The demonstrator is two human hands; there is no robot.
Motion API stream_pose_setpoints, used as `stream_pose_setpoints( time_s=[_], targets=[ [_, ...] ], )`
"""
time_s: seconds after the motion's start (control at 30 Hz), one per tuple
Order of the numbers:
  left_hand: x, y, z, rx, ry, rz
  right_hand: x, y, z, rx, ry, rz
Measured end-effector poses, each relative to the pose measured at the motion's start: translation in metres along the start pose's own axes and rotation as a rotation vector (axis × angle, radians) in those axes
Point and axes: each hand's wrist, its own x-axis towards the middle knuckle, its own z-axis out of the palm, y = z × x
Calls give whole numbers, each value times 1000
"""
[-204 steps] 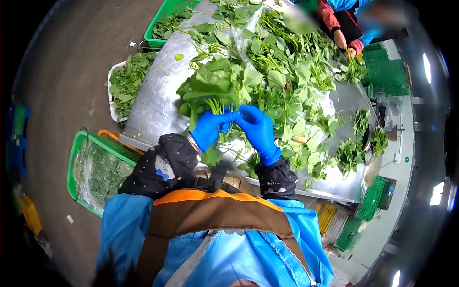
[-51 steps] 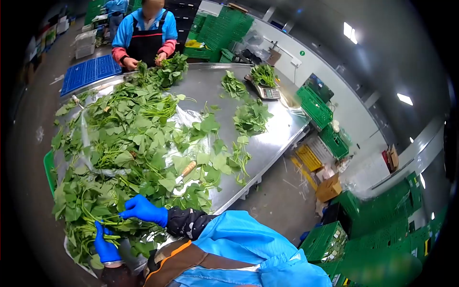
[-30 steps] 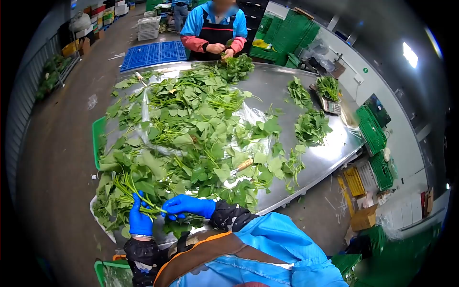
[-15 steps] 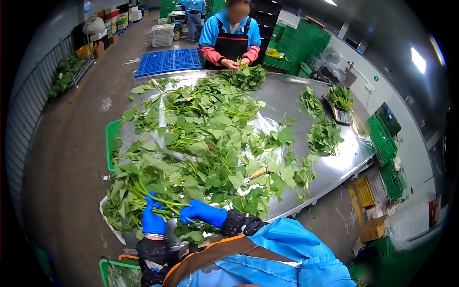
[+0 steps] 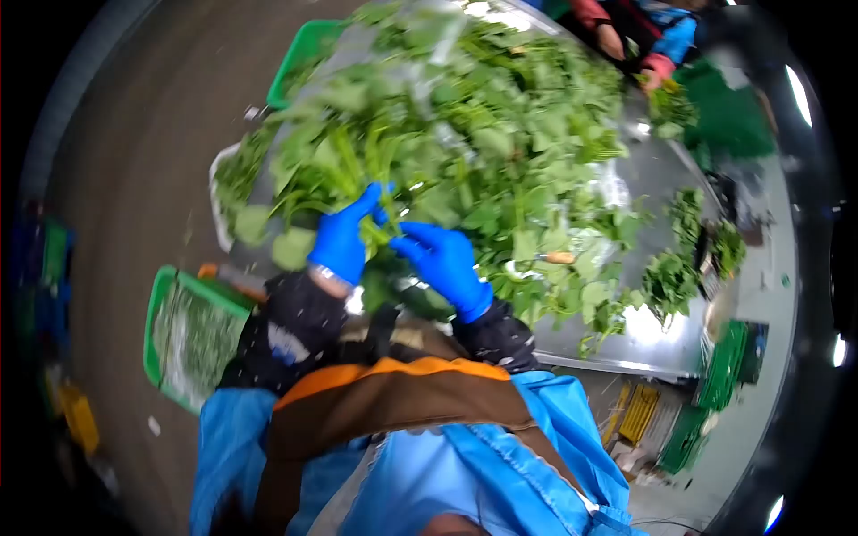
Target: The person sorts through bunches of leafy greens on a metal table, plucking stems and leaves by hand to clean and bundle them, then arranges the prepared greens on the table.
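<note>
My left hand (image 5: pixel 344 239), in a blue glove, is closed round a bunch of long-stemmed leafy greens (image 5: pixel 344 165), its leaves pointing away from me. At the lower ends of those stems, my gloved right hand (image 5: pixel 447 268) has thumb and fingers pinched together on the stem ends; motion blur hides the exact grip. A broad heap of loose leafy greens (image 5: pixel 500 125) covers much of the metal table beyond both hands. A knife with a wooden handle (image 5: pixel 559 257) lies among the leaves to the right of my right hand.
Beside my left arm, a green crate (image 5: pixel 161 330) holds greens in clear plastic. Another green crate (image 5: pixel 299 58) stands past the table's left edge. Tied-looking bunches (image 5: pixel 670 281) lie at the right of the metal table (image 5: pixel 572 344). A co-worker's hand (image 5: pixel 610 40) shows across the table.
My view has tipped down and turned, so the table sits higher in the picture. My hands stay close together at the stems, and the right hand's fingers now point to the stem ends.
</note>
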Motion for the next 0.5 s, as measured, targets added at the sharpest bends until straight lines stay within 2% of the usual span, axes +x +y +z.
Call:
stream_pose_setpoints(
  time_s=[0.03,0.1,0.13,0.17,0.33,0.43,0.5],
  targets=[
    [2,-2,-1,-37,33,-40,-3,2,4,204,1,100],
    [-6,8,-6,-149,-23,-52,-3,28,14,194,112,13],
    [-5,8,-13,-130,50,-99,0,31,11,350,93,108],
    [-1,2,-28,-213,27,-83,2,32,8,502,79,205],
    [-2,-16,-46,-205,34,-211,-2,34,14,328,4,103],
    [-9,-11,-25,-320,68,-143,-4,37,22,146,24,-92],
    [-12,-11,-18,-250,57,-65,-4,39,23,-9,53,-193]
  ],
)
